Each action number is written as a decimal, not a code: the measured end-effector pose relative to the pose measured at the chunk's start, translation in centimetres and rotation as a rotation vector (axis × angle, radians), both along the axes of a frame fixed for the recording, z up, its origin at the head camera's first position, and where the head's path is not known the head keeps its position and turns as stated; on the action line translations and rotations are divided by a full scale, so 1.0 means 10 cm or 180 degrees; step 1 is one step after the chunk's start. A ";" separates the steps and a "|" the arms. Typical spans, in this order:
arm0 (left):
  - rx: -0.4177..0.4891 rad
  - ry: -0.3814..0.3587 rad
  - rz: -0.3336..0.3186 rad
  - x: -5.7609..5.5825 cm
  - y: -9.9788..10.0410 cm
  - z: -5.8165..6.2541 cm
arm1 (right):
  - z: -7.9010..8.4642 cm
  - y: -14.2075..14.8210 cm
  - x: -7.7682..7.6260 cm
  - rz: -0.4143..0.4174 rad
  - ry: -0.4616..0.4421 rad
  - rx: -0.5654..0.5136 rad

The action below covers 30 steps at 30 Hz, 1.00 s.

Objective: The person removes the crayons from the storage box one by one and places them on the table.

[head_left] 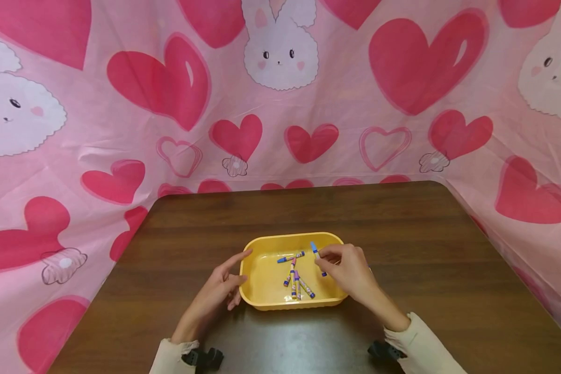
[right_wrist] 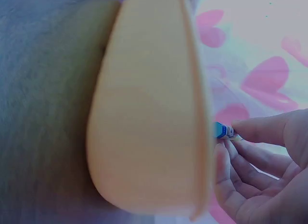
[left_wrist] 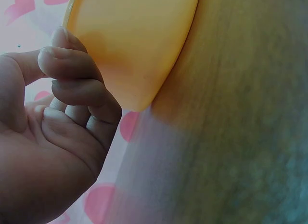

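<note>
I see the right hand (head_left: 349, 266) pinching a slim blue-tipped crayon (head_left: 314, 247) over an oblong yellow plastic tray (head_left: 262, 272); the left hand (head_left: 218, 286), fingers parted, touches its rim.

I'm seeing the tray (head_left: 299, 306) reading plain yellow, the counter (head_left: 205, 223) showing dark brown wood grain. Crayons (head_left: 306, 288) are carrying yellow printed wraps (head_left: 293, 282), dark blue bands (head_left: 292, 271), blue, pink and lilac tips (head_left: 314, 246). Backdrop (head_left: 346, 104) is running pink with red hearts (head_left: 423, 65), white rabbits (head_left: 280, 70). Sleeves (head_left: 170, 359) are showing cream, wrist straps (head_left: 208, 358) black.
</note>
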<state>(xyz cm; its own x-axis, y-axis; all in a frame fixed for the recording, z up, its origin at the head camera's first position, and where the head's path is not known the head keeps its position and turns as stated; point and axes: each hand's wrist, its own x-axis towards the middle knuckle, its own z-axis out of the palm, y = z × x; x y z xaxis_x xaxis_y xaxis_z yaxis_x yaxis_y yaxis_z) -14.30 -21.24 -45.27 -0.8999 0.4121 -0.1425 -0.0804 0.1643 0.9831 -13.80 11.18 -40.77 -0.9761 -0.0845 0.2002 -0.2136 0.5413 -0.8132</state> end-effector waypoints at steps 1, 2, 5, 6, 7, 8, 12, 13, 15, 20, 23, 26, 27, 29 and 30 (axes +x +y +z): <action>-0.0013 -0.0003 -0.0001 0.00 0.00 0.00 | 0.02 0.04 0.01 -0.0016 0.0013 0.0000; -0.0024 0.0003 -0.0006 0.00 0.00 0.00 | 0.04 0.08 0.02 -0.0039 0.0007 0.0005; -0.0021 0.0036 -0.0043 -0.01 0.00 -0.01 | 0.07 0.19 0.05 -0.0064 0.0031 0.0006; -0.0015 0.0046 -0.0055 -0.01 0.00 -0.01 | 0.08 0.23 0.06 -0.0071 0.0051 0.0006; -0.0008 0.0053 -0.0067 -0.01 0.00 -0.02 | 0.08 0.27 0.07 -0.0084 0.0067 0.0001; 0.0000 0.0055 -0.0075 -0.02 0.01 -0.02 | 0.09 0.31 0.08 -0.0100 0.0074 0.0002; 0.0012 0.0010 -0.0056 -0.01 0.02 -0.02 | 0.08 0.48 0.11 -0.0193 0.0134 0.0011; 0.0006 -0.0002 -0.0034 -0.01 0.02 -0.01 | 0.07 0.52 0.11 -0.0222 0.0141 0.0026; -0.0011 -0.0020 -0.0002 0.00 0.02 0.01 | 0.06 0.61 0.12 -0.0284 0.0138 0.0052; -0.0038 -0.0025 0.0029 0.00 0.01 0.04 | -0.01 0.84 0.11 -0.0471 -0.0031 0.0115; -0.0032 -0.0034 0.0006 0.00 0.01 0.04 | -0.07 0.98 0.09 -0.0545 -0.0178 0.0109; -0.0014 -0.0060 0.0004 0.00 0.01 0.04 | -0.16 1.09 0.05 -0.0564 -0.0315 0.0045; 0.0001 -0.0060 -0.0001 0.00 0.01 0.03 | -0.19 1.12 0.04 -0.0569 -0.0360 0.0044; 0.0036 -0.0065 -0.0003 0.00 0.01 0.02 | -0.26 1.17 0.03 -0.0552 -0.0471 0.0038; 0.0056 -0.0070 -0.0011 0.00 0.01 0.01 | -0.29 1.19 0.03 -0.0543 -0.0538 0.0048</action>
<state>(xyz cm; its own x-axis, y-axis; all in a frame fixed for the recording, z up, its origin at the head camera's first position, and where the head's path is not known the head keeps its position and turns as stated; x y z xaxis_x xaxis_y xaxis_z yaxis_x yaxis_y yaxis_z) -14.28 -21.17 -45.21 -0.8953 0.4177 -0.1549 -0.1014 0.1474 0.9839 -13.49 23.13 -43.65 -0.9960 0.0826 0.0327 0.0203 0.5703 -0.8212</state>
